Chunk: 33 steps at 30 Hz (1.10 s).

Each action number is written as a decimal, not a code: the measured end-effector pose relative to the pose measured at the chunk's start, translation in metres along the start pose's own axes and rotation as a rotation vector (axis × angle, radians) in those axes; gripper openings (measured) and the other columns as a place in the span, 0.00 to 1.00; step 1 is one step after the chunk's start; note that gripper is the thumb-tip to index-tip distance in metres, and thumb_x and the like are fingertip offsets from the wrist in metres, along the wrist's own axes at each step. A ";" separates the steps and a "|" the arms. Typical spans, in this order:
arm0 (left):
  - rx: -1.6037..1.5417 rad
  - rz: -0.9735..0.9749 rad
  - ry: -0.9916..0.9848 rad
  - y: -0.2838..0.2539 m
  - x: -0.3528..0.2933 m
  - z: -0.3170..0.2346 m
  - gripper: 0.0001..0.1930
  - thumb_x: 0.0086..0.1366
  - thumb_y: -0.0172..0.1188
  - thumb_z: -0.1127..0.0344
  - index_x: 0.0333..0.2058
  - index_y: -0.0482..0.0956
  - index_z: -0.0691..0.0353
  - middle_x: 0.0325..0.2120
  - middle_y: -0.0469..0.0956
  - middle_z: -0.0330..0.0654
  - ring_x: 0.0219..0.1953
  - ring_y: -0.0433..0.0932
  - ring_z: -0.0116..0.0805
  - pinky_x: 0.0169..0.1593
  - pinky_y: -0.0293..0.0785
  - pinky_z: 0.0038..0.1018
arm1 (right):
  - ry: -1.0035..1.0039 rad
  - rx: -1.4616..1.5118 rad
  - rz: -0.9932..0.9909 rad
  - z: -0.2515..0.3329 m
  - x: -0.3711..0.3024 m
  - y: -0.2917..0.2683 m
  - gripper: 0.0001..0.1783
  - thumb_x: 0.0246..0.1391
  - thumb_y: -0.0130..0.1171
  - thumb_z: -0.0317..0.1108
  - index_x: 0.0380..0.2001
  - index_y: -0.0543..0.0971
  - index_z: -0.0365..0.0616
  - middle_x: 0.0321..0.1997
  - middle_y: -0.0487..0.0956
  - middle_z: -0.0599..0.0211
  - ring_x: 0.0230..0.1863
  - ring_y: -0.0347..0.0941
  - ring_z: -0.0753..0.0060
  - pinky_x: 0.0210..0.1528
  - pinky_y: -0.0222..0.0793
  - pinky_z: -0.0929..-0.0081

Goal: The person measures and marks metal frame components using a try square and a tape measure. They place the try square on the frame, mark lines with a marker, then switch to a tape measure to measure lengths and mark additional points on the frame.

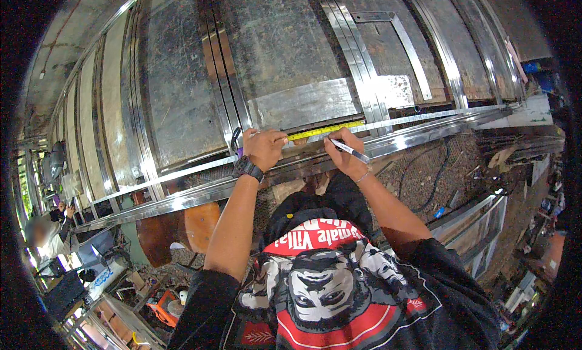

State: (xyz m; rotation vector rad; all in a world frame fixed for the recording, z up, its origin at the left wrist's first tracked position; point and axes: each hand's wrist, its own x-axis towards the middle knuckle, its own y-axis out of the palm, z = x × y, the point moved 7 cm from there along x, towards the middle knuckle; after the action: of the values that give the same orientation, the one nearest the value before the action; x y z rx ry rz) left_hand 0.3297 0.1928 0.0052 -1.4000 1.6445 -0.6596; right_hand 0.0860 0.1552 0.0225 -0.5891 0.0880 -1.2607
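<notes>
A yellow tape measure blade [324, 130] lies stretched along a shiny metal bar [418, 117] at the near edge of a metal frame. My left hand [265, 147], with a dark watch at the wrist, is closed on the left end of the blade. A small purple piece and a dark loop show behind that hand; I cannot tell whether they belong to the tape measure. My right hand [347, 156] grips a white marker [348, 149] and rests against the bar, just below the blade. Its fingers partly hide the marker's left end.
Several metal bars [357, 59] cross the dark worktop [279, 40]. A metal square [409, 50] lies at the far right. Brown curved pieces [176, 228] sit below the frame at left. An orange object [163, 307] stands lower left. Another person [51, 235] is at the far left.
</notes>
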 end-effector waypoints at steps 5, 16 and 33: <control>-0.014 -0.004 -0.008 0.001 0.001 0.002 0.12 0.69 0.61 0.52 0.44 0.90 0.46 0.38 0.88 0.35 0.45 0.83 0.36 0.64 0.57 0.45 | 0.035 -0.011 0.021 -0.004 0.000 0.001 0.10 0.59 0.69 0.33 0.34 0.78 0.40 0.26 0.82 0.59 0.26 0.79 0.69 0.30 0.73 0.70; -0.008 -0.019 0.011 0.002 0.001 0.003 0.12 0.69 0.61 0.52 0.44 0.89 0.47 0.35 0.86 0.35 0.43 0.83 0.37 0.64 0.57 0.45 | 0.022 -0.055 0.028 0.000 0.002 0.000 0.10 0.58 0.69 0.33 0.33 0.78 0.40 0.27 0.82 0.58 0.26 0.80 0.64 0.30 0.74 0.69; -0.011 -0.030 -0.001 0.000 -0.001 0.001 0.13 0.69 0.62 0.51 0.42 0.90 0.47 0.39 0.88 0.36 0.45 0.83 0.37 0.65 0.59 0.44 | 0.240 0.063 0.034 -0.010 -0.004 0.000 0.11 0.57 0.69 0.35 0.33 0.77 0.40 0.28 0.82 0.58 0.29 0.81 0.64 0.33 0.76 0.67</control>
State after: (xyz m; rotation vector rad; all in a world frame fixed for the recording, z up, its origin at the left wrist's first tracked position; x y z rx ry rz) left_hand 0.3309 0.1935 0.0046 -1.4347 1.6318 -0.6682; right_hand 0.0808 0.1547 0.0132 -0.3792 0.2560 -1.2921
